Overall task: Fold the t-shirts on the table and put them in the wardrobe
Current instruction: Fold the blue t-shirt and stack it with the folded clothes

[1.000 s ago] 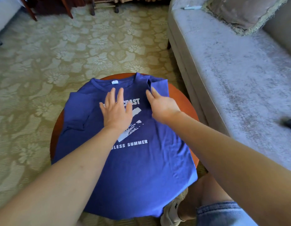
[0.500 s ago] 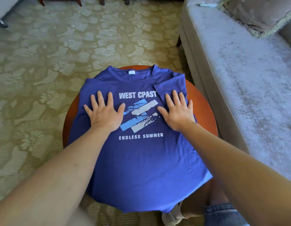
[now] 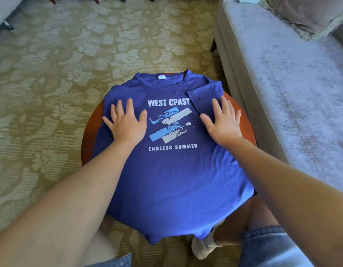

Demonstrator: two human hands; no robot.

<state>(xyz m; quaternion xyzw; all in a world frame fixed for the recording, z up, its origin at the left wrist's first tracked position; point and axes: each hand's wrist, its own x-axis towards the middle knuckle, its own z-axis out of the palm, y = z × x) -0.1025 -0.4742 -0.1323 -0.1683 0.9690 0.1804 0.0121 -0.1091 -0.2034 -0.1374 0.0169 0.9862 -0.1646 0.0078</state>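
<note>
Because the t-shirt (image 3: 176, 180) drapes the table (image 3: 88, 139), only its rim shows.

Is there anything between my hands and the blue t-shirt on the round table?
Nothing visible does. The left hand and right hand both rest flat directly on the blue t-shirt, the right one partly on its folded-in sleeve.

Home living room, grey sofa (image 3: 282, 83), floral carpet (image 3: 61, 64), round wooden table (image 3: 242, 112)

t-shirt (image 3: 172, 176) on table (image 3: 243, 120) — sofa (image 3: 282, 89) right
</note>
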